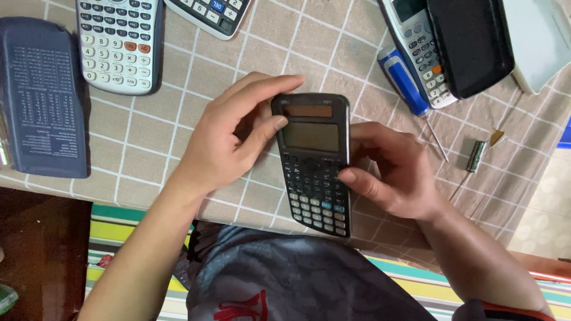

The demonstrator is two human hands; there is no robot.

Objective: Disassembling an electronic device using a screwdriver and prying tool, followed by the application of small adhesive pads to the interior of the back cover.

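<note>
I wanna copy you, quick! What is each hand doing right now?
Left hand: closed on the top of the black calculator, thumb by its screen.
Right hand: closed on the calculator's right edge, thumb on the keys.

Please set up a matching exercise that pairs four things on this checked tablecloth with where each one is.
Things:
1. black scientific calculator
2. dark blue hard calculator cover
3. blue-handled screwdriver
4. white and grey calculator

Places:
A. far left, lying flat
B. held in both hands
C. top left, keys up
D. right of centre, tip pointing down-right

Pairs: 1-B, 2-A, 3-D, 4-C
</note>
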